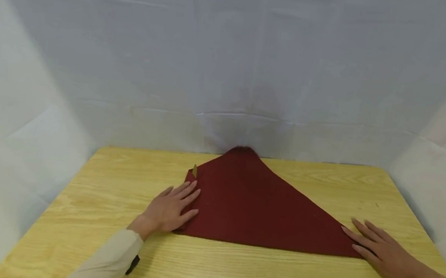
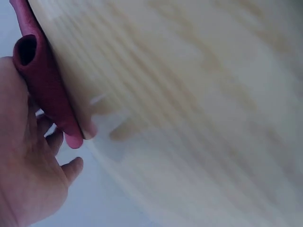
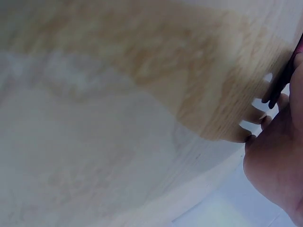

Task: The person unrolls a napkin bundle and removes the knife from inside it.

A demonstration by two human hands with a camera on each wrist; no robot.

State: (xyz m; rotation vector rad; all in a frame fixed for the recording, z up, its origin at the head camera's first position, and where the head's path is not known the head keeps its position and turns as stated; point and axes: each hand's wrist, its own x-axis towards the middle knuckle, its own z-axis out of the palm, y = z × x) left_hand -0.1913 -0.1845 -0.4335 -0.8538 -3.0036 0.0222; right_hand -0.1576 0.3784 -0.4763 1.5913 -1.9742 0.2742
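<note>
A dark red cloth (image 1: 256,207), folded into a rough triangle, lies flat on the wooden table with its peak at the far edge. My left hand (image 1: 171,206) rests on its left edge, fingers extended over a folded part. Near those fingertips a small olive-gold tip (image 1: 195,171) sticks out; its kind is not clear. In the left wrist view the cloth (image 2: 47,85) shows a rolled, hollow fold beside the left hand (image 2: 33,161). My right hand (image 1: 387,254) touches the pointed right corner with straight fingers. Only a sliver of cloth appears beside the right hand (image 3: 274,156) in the right wrist view.
The light wooden table (image 1: 119,177) carries the cloth. A pale sheet (image 1: 231,66) hangs behind it and along both sides, close to the table's far edge. Light reflects off the table's near part.
</note>
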